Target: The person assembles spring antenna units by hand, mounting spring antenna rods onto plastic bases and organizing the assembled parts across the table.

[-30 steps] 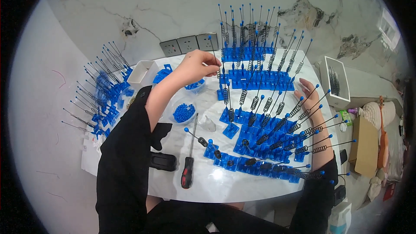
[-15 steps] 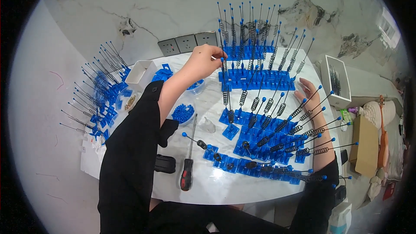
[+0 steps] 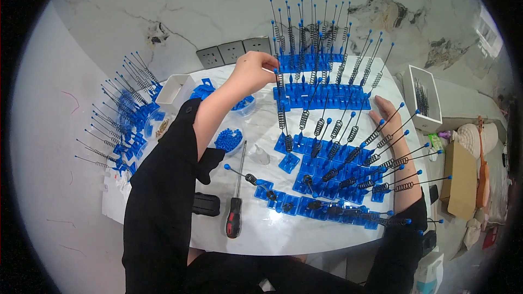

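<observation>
Rows of blue plastic bases carry upright black coil springs on thin rods with blue ball tips. My left hand [image 3: 257, 69] is at the left end of the second row from the back, the far blue base row [image 3: 321, 99], fingers curled together beside a spring rod [image 3: 278, 84]. What its fingertips grip is partly hidden. At that row's right end is my right hand [image 3: 388, 113], fingers apart and fingertips close to the last base. Nearer me stands a wider block of blue bases [image 3: 338, 166] with springs leaning outward, some in front of my right forearm.
A screwdriver [image 3: 233, 218] lies beside a black case [image 3: 206, 204]. Tubs of small blue parts [image 3: 228, 139] and brass pieces [image 3: 162, 127] stand at left, near a white box [image 3: 174, 91] and more spring pieces [image 3: 131, 109]. Another white box [image 3: 422, 98] holds springs at right.
The whole view has shifted slightly. My left hand stays at the row's left end with its fingers a little more curled, while my right hand keeps its place at the right end.
</observation>
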The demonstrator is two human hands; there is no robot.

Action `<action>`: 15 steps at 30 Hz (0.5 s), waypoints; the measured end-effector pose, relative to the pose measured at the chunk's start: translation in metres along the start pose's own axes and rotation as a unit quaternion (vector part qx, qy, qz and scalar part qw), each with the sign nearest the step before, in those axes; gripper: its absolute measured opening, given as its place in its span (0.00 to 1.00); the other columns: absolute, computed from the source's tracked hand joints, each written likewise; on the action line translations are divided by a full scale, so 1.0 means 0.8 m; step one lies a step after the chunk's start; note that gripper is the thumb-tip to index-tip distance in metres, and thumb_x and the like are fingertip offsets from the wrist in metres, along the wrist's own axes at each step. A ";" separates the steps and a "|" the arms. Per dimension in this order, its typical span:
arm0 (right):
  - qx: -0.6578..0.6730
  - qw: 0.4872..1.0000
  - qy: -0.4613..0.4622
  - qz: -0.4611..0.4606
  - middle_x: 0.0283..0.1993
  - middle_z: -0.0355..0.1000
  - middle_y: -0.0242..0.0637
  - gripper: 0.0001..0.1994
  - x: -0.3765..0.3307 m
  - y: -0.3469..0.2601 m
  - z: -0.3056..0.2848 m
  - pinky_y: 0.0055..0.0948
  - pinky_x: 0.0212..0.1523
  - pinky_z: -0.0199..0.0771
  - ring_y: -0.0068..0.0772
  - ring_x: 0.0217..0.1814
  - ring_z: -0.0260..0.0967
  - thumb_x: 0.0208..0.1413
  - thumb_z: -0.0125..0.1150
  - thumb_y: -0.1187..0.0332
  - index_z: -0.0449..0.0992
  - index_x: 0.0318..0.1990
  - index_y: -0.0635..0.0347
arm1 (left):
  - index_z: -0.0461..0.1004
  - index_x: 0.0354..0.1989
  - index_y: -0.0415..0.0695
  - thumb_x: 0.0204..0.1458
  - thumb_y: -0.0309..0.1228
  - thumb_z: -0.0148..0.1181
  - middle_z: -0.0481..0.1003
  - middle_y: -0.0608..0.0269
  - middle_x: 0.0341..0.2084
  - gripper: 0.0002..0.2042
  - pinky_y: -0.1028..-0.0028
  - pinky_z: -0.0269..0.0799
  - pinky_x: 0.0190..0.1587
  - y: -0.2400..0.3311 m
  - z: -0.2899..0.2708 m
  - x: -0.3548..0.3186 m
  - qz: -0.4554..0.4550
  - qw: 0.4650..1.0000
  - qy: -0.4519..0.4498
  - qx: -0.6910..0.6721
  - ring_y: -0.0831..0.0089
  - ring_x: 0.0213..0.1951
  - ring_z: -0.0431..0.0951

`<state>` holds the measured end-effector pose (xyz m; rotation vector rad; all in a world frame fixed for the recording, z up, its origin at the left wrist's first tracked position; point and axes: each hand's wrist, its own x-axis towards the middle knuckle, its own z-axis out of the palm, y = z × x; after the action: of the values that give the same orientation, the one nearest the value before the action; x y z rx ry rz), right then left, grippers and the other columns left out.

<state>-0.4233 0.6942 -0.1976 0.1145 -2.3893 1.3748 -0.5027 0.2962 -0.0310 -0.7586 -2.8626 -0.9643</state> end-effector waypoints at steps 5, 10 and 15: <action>-0.049 0.998 0.012 -0.024 0.59 0.68 0.46 0.24 0.000 -0.003 0.004 0.32 0.62 0.64 0.41 0.62 0.66 0.50 0.66 0.69 0.72 0.54 0.70 | 0.73 0.49 0.31 0.42 0.28 0.69 0.77 0.53 0.42 0.24 0.73 0.75 0.46 0.001 -0.001 -0.008 -0.141 0.980 -0.072 -0.123 0.69 0.42 0.80; -0.140 0.988 0.003 -0.059 0.59 0.68 0.46 0.20 0.002 -0.001 0.004 0.36 0.61 0.63 0.45 0.61 0.65 0.51 0.65 0.66 0.75 0.50 0.69 | 0.70 0.53 0.30 0.46 0.32 0.69 0.77 0.51 0.41 0.27 0.76 0.77 0.45 0.012 -0.004 -0.015 -0.198 0.952 -0.166 -0.165 0.69 0.39 0.81; -0.202 0.975 -0.001 -0.094 0.58 0.68 0.48 0.18 0.003 -0.006 0.007 0.37 0.61 0.63 0.48 0.60 0.64 0.52 0.63 0.68 0.74 0.49 0.69 | 0.69 0.53 0.29 0.48 0.32 0.68 0.79 0.51 0.38 0.26 0.76 0.77 0.43 0.006 0.000 -0.012 -0.214 0.954 -0.125 -0.171 0.69 0.38 0.81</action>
<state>-0.4257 0.6869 -0.1954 0.2247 -2.5313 0.7856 -0.4923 0.2957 -0.0297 -0.2804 -3.1973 -1.5484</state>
